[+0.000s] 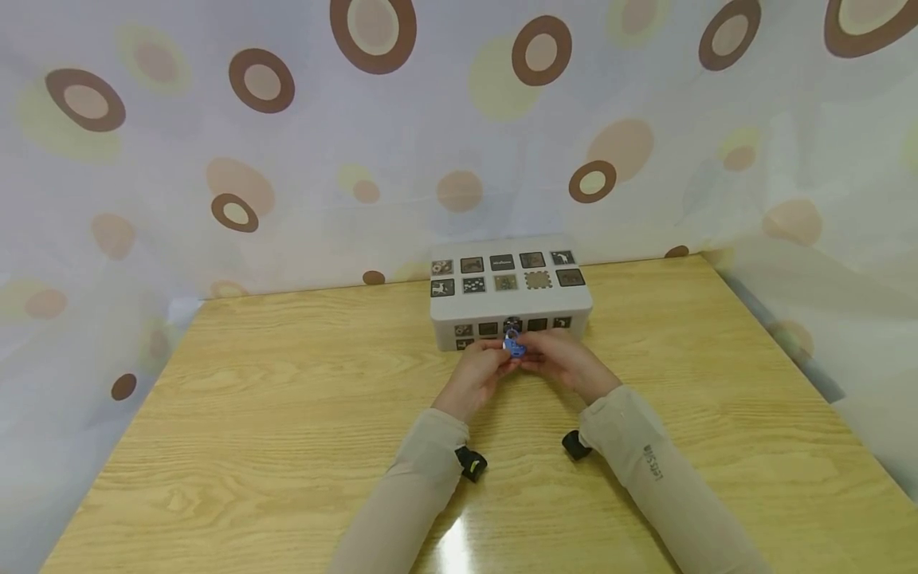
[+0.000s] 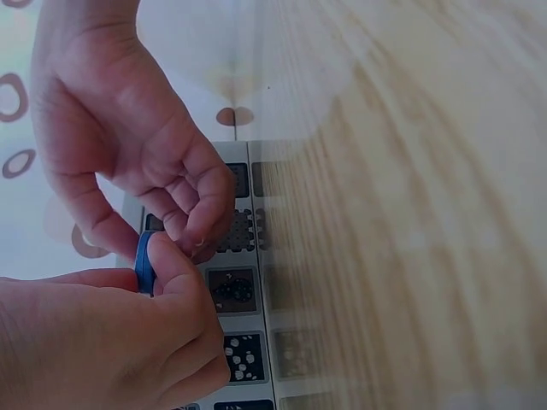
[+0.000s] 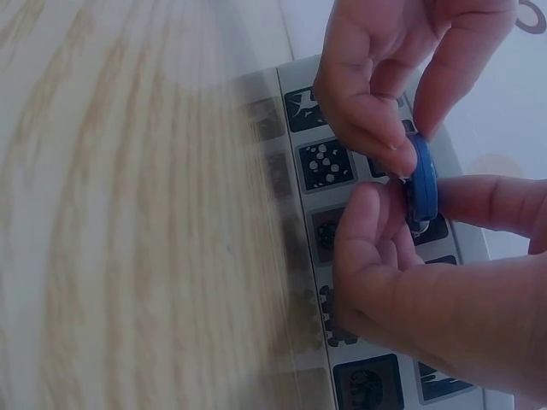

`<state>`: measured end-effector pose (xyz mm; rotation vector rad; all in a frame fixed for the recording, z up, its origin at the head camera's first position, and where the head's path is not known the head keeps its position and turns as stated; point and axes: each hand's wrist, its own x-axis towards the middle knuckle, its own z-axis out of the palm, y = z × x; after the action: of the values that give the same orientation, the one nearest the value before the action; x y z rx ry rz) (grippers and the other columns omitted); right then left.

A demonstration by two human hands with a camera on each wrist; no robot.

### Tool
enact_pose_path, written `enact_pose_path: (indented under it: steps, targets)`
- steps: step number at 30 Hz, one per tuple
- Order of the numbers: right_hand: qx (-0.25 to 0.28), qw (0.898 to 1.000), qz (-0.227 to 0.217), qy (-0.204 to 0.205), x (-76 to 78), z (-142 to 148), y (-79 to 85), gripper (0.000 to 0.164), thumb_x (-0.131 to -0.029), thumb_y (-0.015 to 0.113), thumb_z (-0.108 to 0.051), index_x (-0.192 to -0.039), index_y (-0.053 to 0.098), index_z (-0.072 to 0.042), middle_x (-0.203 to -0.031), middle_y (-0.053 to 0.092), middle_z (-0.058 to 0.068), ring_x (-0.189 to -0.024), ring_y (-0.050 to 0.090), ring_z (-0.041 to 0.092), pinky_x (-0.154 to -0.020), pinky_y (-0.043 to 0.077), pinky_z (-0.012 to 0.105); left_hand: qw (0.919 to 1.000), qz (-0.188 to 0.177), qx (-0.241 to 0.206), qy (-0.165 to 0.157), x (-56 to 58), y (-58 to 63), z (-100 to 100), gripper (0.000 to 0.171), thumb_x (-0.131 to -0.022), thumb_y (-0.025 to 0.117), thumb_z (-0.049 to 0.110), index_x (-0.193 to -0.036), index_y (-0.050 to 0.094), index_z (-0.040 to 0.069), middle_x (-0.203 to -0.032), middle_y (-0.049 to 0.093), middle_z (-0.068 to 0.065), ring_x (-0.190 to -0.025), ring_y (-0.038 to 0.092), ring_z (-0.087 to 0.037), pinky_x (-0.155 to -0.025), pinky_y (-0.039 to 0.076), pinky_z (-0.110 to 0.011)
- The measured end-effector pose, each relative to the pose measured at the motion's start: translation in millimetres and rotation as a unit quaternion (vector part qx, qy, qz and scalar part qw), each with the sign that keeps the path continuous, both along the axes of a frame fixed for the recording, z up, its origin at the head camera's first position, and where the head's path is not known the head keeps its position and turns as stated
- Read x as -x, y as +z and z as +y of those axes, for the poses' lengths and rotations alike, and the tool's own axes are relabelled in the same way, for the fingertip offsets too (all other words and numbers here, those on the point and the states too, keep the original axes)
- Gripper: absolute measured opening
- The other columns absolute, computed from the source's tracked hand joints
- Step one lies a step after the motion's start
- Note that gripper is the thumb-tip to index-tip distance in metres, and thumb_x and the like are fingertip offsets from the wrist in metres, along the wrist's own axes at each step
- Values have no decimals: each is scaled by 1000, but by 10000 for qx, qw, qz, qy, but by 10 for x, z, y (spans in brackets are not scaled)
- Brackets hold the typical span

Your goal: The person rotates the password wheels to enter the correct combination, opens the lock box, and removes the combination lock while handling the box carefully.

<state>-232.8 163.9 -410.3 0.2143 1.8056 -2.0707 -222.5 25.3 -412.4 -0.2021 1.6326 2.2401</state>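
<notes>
A small blue padlock is at the front face of a white box covered with dark picture squares. My left hand pinches it from the left, thumb and fingers on its rim. From the other side my right hand also pinches the padlock. In the left wrist view the padlock shows edge-on between both hands' fingertips. The right wrist view has its thin rounded body with a bit of metal at one end. A dark round latch sits just above it, partly covered.
The box stands at the back of a wooden table, close to a patterned curtain with brown circles. Black straps are at both wrists, over pale sleeves.
</notes>
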Motion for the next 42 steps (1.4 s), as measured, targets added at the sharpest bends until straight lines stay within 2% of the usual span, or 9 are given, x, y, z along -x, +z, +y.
enact_pose_path:
  steps: [6, 14, 24, 28, 33, 42]
  targets:
    - [141, 9995, 238, 159, -4, 19, -16, 20, -94, 48, 0, -104, 53, 16, -78, 61, 4, -69, 58, 10, -66, 53, 20, 10000, -40, 20, -37, -2, 15, -6, 23, -95, 42, -12, -116, 49, -20, -96, 52, -12, -75, 52, -12, -70, 48, -17]
    - [173, 9993, 173, 288, -17, 14, 0, 30, -98, 44, 0, -117, 45, 23, -85, 59, 6, -71, 59, 10, -68, 52, 19, 10000, -48, 16, 15, -12, 5, -1, 22, -95, 43, -13, -115, 48, -20, -96, 52, -13, -74, 53, -12, -70, 48, -17]
    - [280, 9979, 289, 507, -11, 5, -10, 40, -96, 43, 5, -128, 34, 28, -96, 57, 12, -79, 59, 10, -74, 53, 21, 10000, -61, 67, 14, -9, -17, 0, 22, -95, 43, -13, -115, 48, -19, -97, 52, -13, -74, 52, -12, -72, 48, -19]
    - [275, 9986, 243, 376, -6, 10, -17, 35, -97, 44, 2, -123, 41, 25, -92, 59, 9, -78, 60, 10, -74, 53, 21, 10000, -21, 34, 43, -6, -24, 4, 21, -94, 43, -14, -114, 48, -20, -95, 51, -12, -73, 52, -12, -70, 48, -19]
    - [201, 9998, 26, 63, 0, 12, -13, 21, -96, 47, -5, -105, 55, 12, -82, 62, 6, -74, 62, 10, -71, 54, 22, 10000, 1, 1, 24, -8, -11, 2, 22, -94, 42, -14, -115, 47, -20, -95, 51, -14, -73, 52, -13, -69, 48, -17]
    - [-143, 9997, -2, 186, 31, 24, -48, 19, -95, 49, -6, -103, 56, 10, -76, 63, 3, -68, 61, 10, -66, 54, 20, 10000, 1, 43, -2, -6, -16, 9, 24, -94, 43, -14, -116, 49, -21, -98, 53, -15, -76, 54, -12, -73, 49, -18]
